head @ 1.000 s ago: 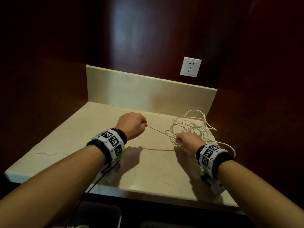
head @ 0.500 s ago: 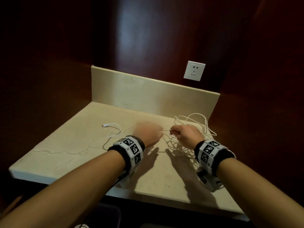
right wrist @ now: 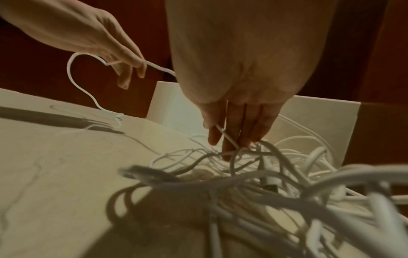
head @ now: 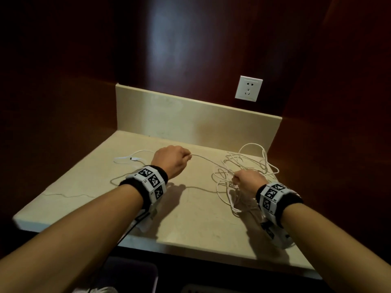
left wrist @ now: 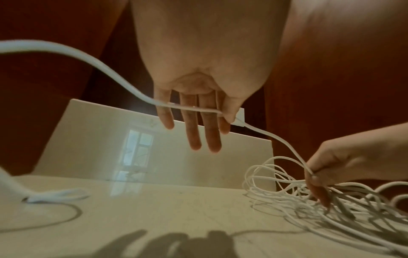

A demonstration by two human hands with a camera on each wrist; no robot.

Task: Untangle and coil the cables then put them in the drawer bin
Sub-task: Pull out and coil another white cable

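Observation:
A tangle of white cables [head: 249,166] lies at the right of the beige counter [head: 190,218], close to the side wall. One white cable [head: 203,161] runs taut out of the tangle to my left hand [head: 187,157], which pinches it between thumb and forefinger [left wrist: 223,113]. Past that hand the cable loops down to its free plug end [head: 133,159], lying on the counter at the left. My right hand [head: 234,179] pinches the same cable [right wrist: 227,137] at the tangle's left edge, its other fingers pointing down into the loops.
A raised backsplash [head: 190,119] closes the back of the counter, with a white wall socket [head: 248,88] above it. Dark wood panels stand on both sides. Something dark and box-like [head: 131,275] shows below the counter's front edge.
My left hand moved in next to the right hand, then drew back to the left, pulling more cable out of the tangle. The plug end now lies on the counter.

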